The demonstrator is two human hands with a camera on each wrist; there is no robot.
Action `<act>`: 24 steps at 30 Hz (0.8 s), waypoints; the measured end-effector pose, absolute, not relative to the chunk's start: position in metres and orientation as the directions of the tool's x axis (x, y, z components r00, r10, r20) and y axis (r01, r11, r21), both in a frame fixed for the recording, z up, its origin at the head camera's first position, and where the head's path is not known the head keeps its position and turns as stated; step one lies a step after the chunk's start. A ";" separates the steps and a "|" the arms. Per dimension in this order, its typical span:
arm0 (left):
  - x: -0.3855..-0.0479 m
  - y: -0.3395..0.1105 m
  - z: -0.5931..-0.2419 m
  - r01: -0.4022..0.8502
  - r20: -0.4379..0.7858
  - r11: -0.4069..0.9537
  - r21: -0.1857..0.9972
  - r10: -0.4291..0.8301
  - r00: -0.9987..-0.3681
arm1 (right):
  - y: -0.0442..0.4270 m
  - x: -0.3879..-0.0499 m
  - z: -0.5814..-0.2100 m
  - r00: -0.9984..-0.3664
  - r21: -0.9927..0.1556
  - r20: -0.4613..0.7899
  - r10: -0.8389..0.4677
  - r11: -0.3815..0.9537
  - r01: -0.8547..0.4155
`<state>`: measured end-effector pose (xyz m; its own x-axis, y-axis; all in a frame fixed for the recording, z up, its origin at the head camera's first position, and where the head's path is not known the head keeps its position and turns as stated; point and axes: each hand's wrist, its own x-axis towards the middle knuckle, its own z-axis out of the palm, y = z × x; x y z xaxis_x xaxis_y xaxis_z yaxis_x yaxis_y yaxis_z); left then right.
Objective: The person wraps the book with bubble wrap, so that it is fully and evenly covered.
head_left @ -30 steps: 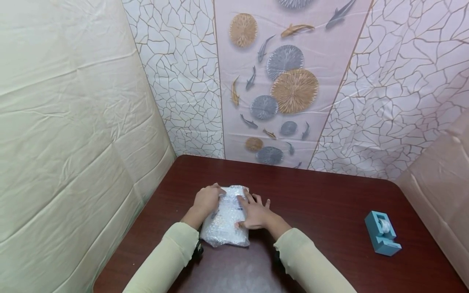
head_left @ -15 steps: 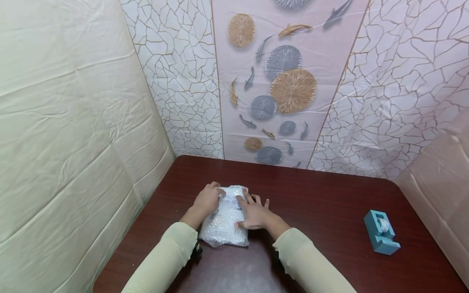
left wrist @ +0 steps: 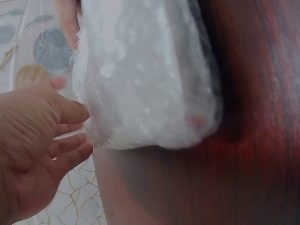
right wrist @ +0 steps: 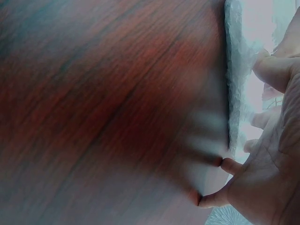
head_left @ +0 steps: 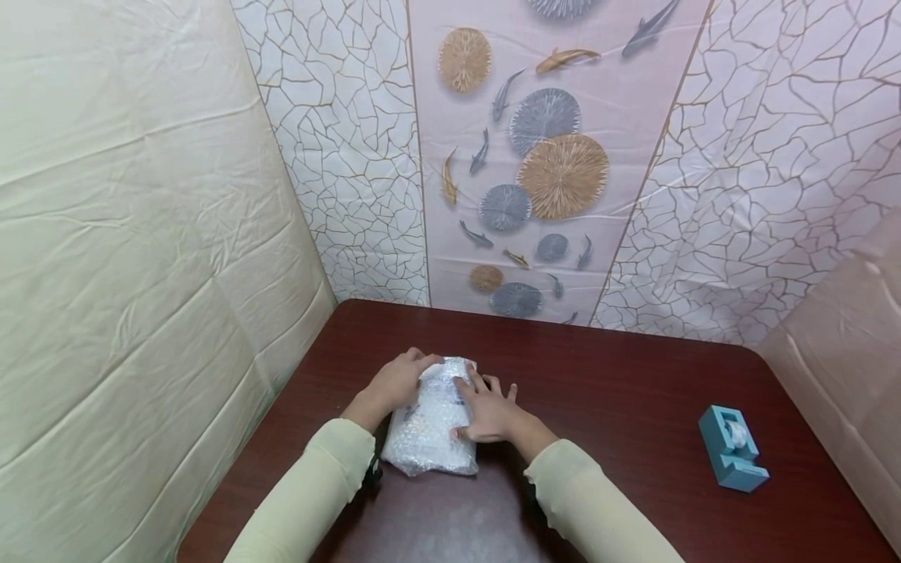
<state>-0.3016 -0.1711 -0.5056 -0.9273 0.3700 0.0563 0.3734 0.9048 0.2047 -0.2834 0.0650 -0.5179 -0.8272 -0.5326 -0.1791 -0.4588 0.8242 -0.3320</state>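
A flat package in bubble wrap (head_left: 429, 426) lies on the dark red table, with faint dark print showing through. My left hand (head_left: 396, 381) is at its far left corner, the fingers reaching onto the far end. From the left wrist, the thumb and fingertips of that hand (left wrist: 37, 140) touch the package's edge (left wrist: 140, 75). Spread fingers of my right hand (head_left: 490, 410) rest on the package's right side. In the right wrist view, two fingers of the right hand (right wrist: 262, 173) touch the tabletop beside the wrapped edge (right wrist: 233, 79).
A blue tape dispenser (head_left: 734, 450) with a roll of clear tape stands on the right of the table (head_left: 598, 407). Patterned sheeting (head_left: 366, 172) hangs behind the table's far edge. Cream padded panels (head_left: 155, 274) rise along the left side.
My left hand has shifted along the package's far left corner, its fingers now reaching further right over the far end. The right hand and the package stay in place.
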 end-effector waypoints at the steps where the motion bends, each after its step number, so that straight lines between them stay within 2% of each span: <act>1: -0.302 -0.171 -0.506 0.394 0.063 0.901 0.180 0.389 -0.919 | 0.065 -0.283 -0.517 -0.828 -0.330 -0.180 -0.531 0.826 -0.458; 11: -0.305 -0.166 -0.508 0.518 0.064 0.851 -0.089 0.523 -0.850 | 0.066 -0.281 -0.517 -0.826 -0.335 -0.169 -0.537 0.820 -0.464; 24: -0.304 -0.159 -0.504 0.483 -0.046 0.869 -0.111 0.481 -0.876 | 0.065 -0.284 -0.519 -0.828 -0.307 -0.182 -0.530 0.831 -0.464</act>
<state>-0.3036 -0.1594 -0.5036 -0.8758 0.4805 -0.0464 0.4826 0.8687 -0.1113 -0.2837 0.0648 -0.5185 -0.8284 -0.5297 -0.1823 -0.4637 0.8310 -0.3072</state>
